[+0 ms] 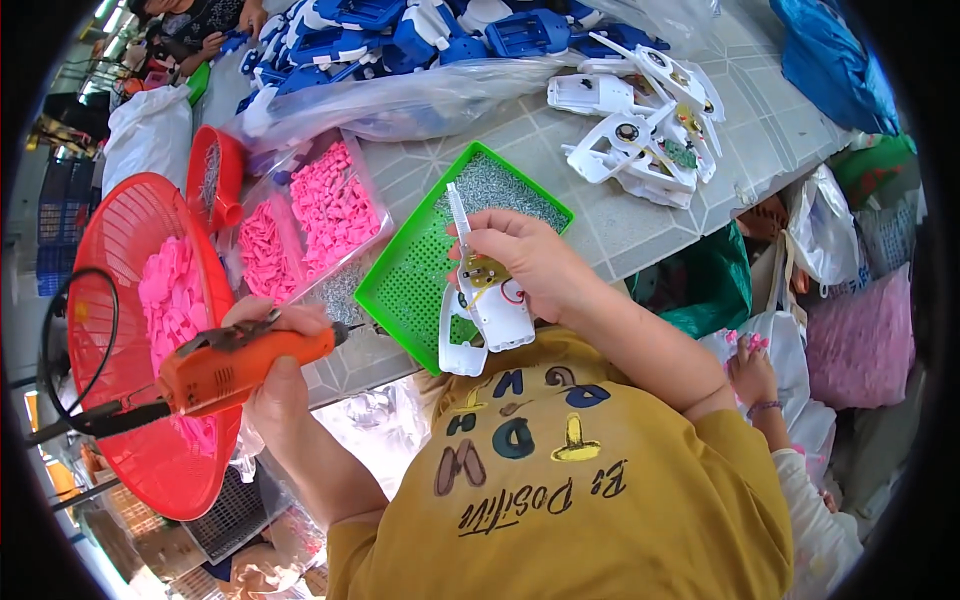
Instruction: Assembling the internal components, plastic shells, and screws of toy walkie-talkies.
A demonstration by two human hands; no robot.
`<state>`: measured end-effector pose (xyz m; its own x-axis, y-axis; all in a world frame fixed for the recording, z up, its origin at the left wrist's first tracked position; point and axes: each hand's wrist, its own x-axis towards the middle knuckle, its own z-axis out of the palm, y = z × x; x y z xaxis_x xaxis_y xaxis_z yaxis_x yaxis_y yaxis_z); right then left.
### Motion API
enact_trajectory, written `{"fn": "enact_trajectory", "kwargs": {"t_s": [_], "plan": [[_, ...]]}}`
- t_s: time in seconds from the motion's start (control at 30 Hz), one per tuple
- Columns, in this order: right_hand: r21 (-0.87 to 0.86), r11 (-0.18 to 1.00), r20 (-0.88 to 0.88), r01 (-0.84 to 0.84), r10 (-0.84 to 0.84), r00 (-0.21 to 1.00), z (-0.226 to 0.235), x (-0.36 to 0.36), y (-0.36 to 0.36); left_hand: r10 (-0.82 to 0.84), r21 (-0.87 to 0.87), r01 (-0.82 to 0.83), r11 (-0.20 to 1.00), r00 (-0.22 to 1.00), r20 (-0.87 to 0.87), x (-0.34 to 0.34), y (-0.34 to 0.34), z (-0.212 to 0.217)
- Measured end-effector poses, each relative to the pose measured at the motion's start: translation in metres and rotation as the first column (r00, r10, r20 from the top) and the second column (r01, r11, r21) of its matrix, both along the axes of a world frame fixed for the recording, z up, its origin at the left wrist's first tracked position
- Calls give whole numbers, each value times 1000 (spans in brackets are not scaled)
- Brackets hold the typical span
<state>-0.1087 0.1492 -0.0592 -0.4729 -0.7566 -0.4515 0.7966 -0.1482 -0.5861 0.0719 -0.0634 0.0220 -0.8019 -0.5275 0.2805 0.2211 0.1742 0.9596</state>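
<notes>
The left hand (272, 345) is clenched around an orange electric screwdriver (235, 362), its tip pointing toward the right hand. The right hand (525, 262) grips a white plastic toy shell (487, 305) with a small circuit board and wires showing inside, held just above the near edge of the desk (640, 225). Just beyond the right hand lies a green tray of small screws (425, 265). Left of the left hand sits a red basket (120, 260) of pink plastic parts (172, 300). More white toy shells (645, 120) lie well beyond the right hand.
</notes>
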Motion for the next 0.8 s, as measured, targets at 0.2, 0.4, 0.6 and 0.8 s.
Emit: {"fn": "enact_trajectory", "kwargs": {"t_s": [0.2,0.4,0.6,0.8], "plan": [[10,999,-8,43,-43,999,-3,1,-3,-169,144,212,967,951,-260,-66,51,1],[37,999,10,20,-20,1000,1,0,-1,-284,71,335,940,878,-385,-86,88,6],[42,999,15,25,-26,1000,5,-1,1,-324,47,352,935,899,-293,-84,92,6],[25,999,27,26,-27,999,3,-1,2,-297,75,333,940,907,-300,-88,94,0]]}}
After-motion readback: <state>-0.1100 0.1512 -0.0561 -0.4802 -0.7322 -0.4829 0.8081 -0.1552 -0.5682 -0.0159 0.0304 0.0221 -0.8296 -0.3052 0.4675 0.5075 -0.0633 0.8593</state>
